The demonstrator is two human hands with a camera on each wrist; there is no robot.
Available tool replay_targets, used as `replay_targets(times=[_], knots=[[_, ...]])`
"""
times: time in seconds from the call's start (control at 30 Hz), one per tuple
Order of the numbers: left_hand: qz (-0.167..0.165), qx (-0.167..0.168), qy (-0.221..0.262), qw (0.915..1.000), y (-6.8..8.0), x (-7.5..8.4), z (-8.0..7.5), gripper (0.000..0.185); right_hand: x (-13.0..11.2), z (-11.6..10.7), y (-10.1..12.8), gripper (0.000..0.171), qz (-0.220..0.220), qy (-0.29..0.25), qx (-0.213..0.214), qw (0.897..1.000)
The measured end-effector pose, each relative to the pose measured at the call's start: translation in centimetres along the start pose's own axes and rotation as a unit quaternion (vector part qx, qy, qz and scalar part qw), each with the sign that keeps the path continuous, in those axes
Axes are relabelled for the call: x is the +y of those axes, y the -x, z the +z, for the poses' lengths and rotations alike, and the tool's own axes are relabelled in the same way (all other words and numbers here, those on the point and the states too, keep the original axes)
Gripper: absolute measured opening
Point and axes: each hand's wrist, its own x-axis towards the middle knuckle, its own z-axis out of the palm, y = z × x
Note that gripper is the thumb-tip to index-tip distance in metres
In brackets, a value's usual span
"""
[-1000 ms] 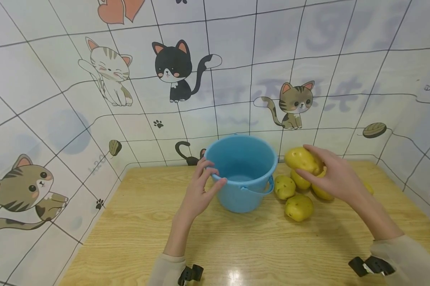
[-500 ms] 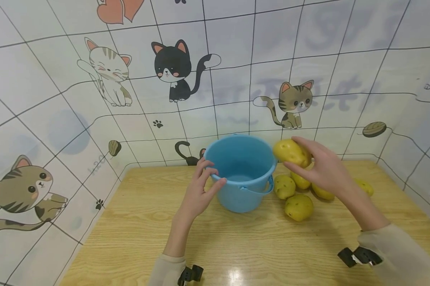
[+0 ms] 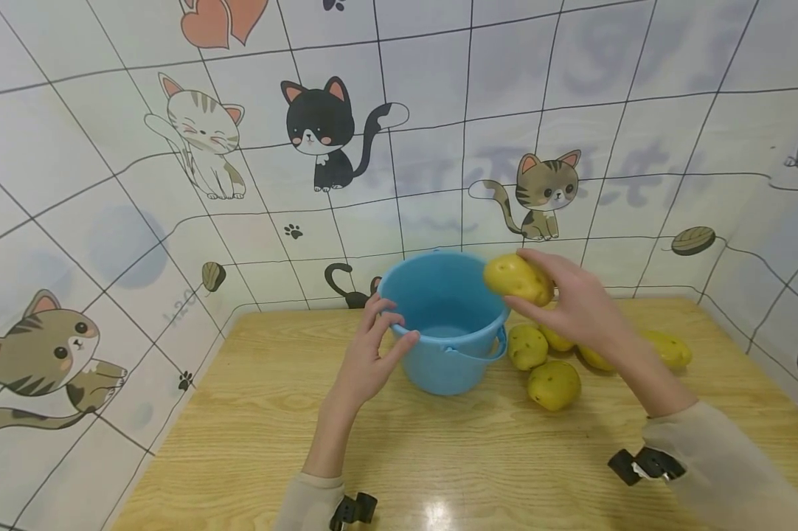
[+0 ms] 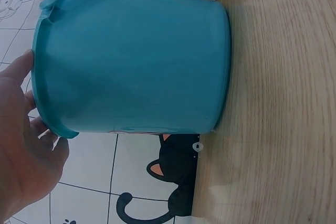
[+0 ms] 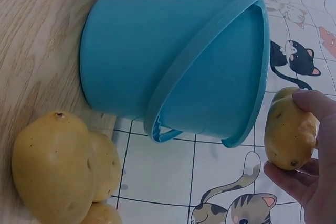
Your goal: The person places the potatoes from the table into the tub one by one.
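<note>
A yellow potato (image 3: 517,279) sits in the right hand's (image 3: 574,306) fingers, over the upright blue bucket's (image 3: 447,324) rim, which the left hand (image 3: 370,354) grips.

Head view: right hand (image 3: 574,306) covers part of the potato pile (image 3: 553,383) behind it; count of potatoes uncertain. Bucket (image 3: 447,324) floor largely hidden by its near wall. Left wrist view: left hand (image 4: 23,153) cut off by the frame edge. Right wrist view: lowest potato (image 5: 100,214) cropped at the bottom.
</note>
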Motion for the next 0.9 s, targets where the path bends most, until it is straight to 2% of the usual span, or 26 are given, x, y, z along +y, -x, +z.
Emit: replay_targets(times=[0.33,0.73,0.9], knots=[[-0.004,-0.002,-0.003,1.0000,0.0,-0.1,0.0,0.024,-1.0,0.9,-0.7,0.069,-0.035,-0.008,-0.019,0.999],[-0.008,-0.006,-0.001,1.0000,0.0,-0.1,0.0,0.027,-1.6,2.6,-1.4,0.068,-0.041,-0.028,-0.042,0.998],[-0.007,-0.006,-0.004,0.9999,0.1,-0.2,0.0,0.026,-1.8,3.1,-1.8,0.070,-0.040,-0.019,-0.055,0.998]])
